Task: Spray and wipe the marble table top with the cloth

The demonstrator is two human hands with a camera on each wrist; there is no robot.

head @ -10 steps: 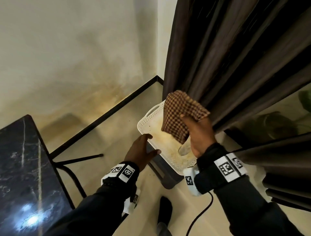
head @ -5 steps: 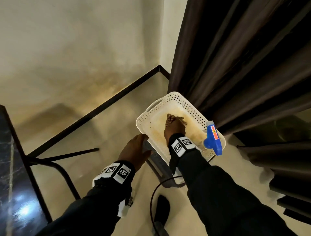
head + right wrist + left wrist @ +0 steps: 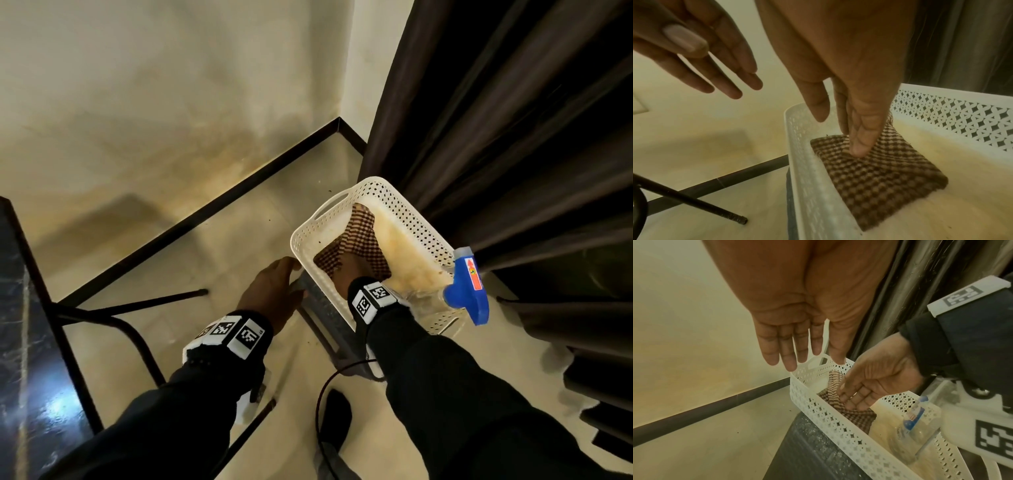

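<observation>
A brown checked cloth lies folded in the left end of a white perforated basket. My right hand reaches into the basket, and its straight fingers rest on the cloth. My left hand hovers flat, fingers straight, beside the basket's left rim and holds nothing. A clear spray bottle with a blue head lies in the basket's right end. The black marble table top shows at the far left edge.
The basket sits on a dark grey box on the tiled floor. Dark curtains hang right behind it. Black table legs stand to the left. A cable and my foot are below my arms.
A second ago my right hand held the cloth up above the basket. It has lowered the cloth into the basket and let go of it. My left hand stayed by the rim.
</observation>
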